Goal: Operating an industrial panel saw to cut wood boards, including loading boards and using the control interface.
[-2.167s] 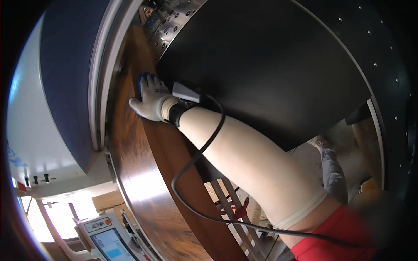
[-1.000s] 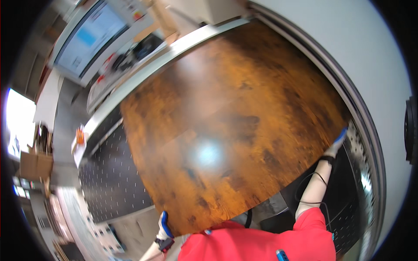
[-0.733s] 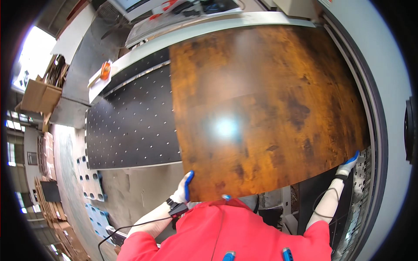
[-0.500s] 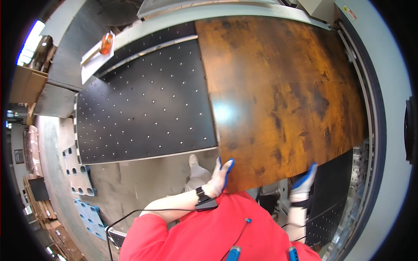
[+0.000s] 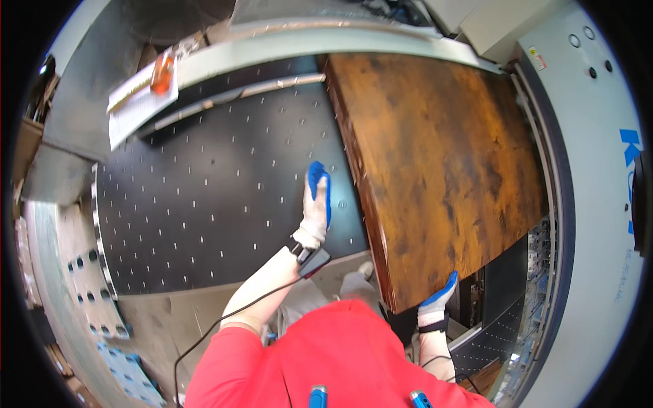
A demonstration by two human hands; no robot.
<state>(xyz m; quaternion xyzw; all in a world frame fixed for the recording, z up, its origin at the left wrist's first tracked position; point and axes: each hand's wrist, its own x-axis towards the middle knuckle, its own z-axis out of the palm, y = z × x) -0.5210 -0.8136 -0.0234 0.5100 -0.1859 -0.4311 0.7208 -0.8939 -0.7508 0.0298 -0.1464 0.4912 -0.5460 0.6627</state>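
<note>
A broad wood-grain panel (image 5: 449,183), brown with dark patches, lies in front of me to the right. Its thick left side (image 5: 360,190) shows as a dark reddish edge; whether this is one board or a stack I cannot tell. My left hand (image 5: 316,211), in a white glove with blue coating, hangs over the black table, just left of that side. Its fingers are stretched out and hold nothing. At the panel's near edge, my right hand (image 5: 437,301), gloved alike, has straight fingers with the tips against the edge. Part of its palm is hidden.
The black table (image 5: 204,197) is dotted with small pale studs. An orange object (image 5: 162,73) and paper sheets (image 5: 139,105) lie on its far left ledge. A grey machine body (image 5: 592,170) stands at right. Pallets (image 5: 95,292) lie on the floor at left. A cable (image 5: 197,347) runs from my left wrist.
My left hand has left the panel's near left corner and moved forward over the black table. My right hand has shifted left along the near edge. The panel's left side now shows; the view has tilted.
</note>
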